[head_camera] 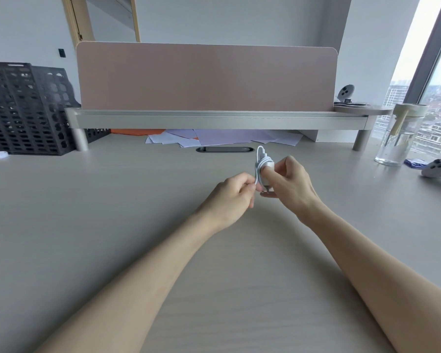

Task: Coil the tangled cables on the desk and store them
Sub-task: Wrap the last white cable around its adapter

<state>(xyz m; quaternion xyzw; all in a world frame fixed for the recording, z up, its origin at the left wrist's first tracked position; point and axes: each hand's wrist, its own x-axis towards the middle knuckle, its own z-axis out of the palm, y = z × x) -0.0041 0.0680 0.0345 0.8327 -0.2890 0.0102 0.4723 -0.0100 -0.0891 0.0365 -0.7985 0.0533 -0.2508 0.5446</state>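
left hand [233,192] fingers pinch the white cable [259,159], right hand [290,182] fingers curl round the cable-wrapped charger [268,166], half hiding it.

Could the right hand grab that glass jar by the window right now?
Probably not right now: the right hand is gripping the white charger and cable. The desk between it and the glass jar looks bare, so once it lets go, likely yes.
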